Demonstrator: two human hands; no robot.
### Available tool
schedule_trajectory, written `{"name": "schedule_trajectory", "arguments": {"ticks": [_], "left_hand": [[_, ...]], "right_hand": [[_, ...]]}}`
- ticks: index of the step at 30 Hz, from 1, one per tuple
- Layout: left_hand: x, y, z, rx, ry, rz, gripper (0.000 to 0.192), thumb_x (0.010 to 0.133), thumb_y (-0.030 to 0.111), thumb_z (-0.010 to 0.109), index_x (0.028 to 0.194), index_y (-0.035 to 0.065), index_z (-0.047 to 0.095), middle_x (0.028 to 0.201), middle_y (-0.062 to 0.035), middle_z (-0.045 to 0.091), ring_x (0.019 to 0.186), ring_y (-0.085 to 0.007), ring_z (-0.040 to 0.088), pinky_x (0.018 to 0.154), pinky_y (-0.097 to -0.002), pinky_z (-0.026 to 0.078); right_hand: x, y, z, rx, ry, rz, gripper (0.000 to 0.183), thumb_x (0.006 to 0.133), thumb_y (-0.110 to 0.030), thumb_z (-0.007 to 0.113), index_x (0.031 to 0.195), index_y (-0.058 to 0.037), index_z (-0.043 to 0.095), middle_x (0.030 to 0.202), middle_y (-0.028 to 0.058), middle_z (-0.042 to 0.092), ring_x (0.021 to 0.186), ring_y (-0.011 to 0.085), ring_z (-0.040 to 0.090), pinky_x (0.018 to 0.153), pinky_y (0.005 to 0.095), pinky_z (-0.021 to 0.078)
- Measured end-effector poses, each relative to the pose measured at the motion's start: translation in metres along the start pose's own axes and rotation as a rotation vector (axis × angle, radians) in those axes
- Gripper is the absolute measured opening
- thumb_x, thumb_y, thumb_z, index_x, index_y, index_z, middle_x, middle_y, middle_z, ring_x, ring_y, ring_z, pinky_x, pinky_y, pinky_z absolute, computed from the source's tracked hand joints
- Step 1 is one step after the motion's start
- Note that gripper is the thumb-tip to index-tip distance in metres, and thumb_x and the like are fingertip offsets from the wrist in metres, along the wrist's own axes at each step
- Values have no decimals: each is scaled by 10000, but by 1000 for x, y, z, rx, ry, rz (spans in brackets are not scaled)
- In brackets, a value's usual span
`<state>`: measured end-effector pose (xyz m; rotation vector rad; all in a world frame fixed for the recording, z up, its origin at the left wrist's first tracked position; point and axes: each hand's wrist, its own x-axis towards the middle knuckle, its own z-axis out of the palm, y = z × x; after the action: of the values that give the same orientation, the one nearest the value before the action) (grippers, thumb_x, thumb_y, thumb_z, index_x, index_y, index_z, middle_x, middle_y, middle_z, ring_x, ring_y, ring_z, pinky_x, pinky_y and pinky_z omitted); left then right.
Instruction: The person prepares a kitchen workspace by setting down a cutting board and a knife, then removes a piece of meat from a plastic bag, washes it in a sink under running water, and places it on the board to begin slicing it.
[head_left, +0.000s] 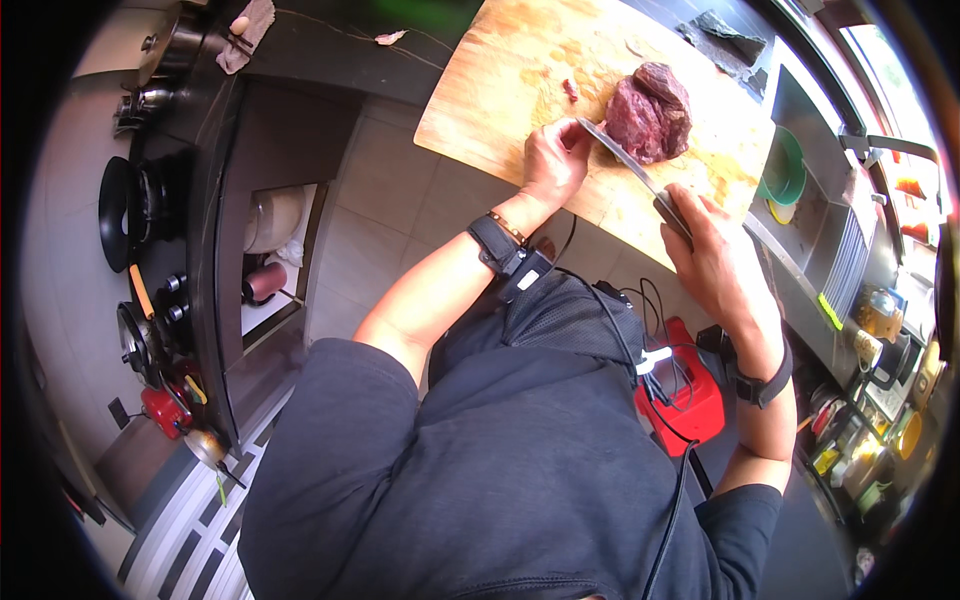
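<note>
A large piece of dark red raw meat (646, 116) rests on a wooden cutting board (487, 97). My right hand (709, 251) grips the handle of a kitchen knife (626, 159), whose blade slants up and left along the near-left side of the meat. Close to the blade's tip, my left hand (556, 161) has its fingers curled in over the board. Whether a scrap of meat is pinched there is hidden by the fingers and blade. A small meat scrap (571, 90) lies on the board, just beyond my left hand.
Right of the board is a metal sink (821, 225) with a green basin (784, 166). A grey cloth (724, 41) lies behind the board. To the left, a dark counter (315, 41) carries pans and a red kettle (166, 411). Cables hang by my waist above a red stool (682, 405).
</note>
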<state>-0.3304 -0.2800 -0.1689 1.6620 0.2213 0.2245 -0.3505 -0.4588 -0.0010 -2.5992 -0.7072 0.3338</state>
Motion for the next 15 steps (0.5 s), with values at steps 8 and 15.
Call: {"name": "schedule_trajectory", "arguments": {"ticks": [8, 15], "left_hand": [[0, 7, -5, 148, -4, 98, 110, 825, 100, 622, 828, -10, 628, 695, -178, 633, 623, -319, 624, 571, -359, 477], [-3, 14, 0, 154, -14, 134, 67, 801, 58, 613, 813, -7, 621, 751, -188, 630, 714, -344, 621, 644, -371, 490]], "right_hand": [[26, 1, 11, -57, 8, -74, 206, 811, -96, 549, 994, -2, 534, 809, 212, 582, 766, 379, 582, 682, 440, 447], [23, -1, -1, -7, -31, -17, 155, 807, -92, 542, 938, -10, 537, 772, 220, 580, 792, 376, 590, 686, 446, 456]]}}
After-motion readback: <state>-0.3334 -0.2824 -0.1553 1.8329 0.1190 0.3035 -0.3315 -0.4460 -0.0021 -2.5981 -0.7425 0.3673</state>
